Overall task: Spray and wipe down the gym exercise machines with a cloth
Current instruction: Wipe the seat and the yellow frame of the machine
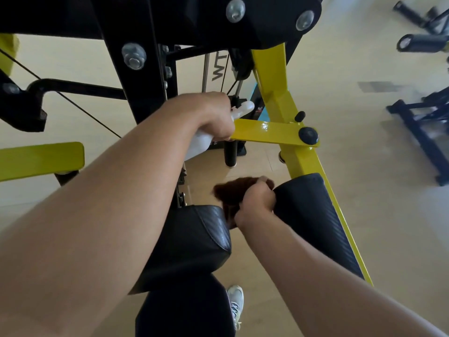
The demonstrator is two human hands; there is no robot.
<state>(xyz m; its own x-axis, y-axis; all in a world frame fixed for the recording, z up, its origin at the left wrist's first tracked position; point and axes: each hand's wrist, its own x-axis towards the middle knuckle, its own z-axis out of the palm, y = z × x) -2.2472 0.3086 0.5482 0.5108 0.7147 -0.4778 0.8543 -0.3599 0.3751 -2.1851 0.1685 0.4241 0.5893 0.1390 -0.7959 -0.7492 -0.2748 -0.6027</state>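
Observation:
My left hand (206, 115) grips a white spray bottle (200, 145), whose nozzle (245, 108) points right toward the yellow frame arm (267, 130) of the gym machine. Lower down, my right hand (257, 200) holds a brown cloth (230, 190) bunched against the top end of a long black arm pad (313, 220). A black seat pad (194, 239) sits under my left forearm.
The black upright (145, 69) with large bolts and cables stands ahead. A yellow bar (41, 159) juts in at left. Other black machines (422, 127) stand on the pale floor at right. My white shoe (235, 302) shows below.

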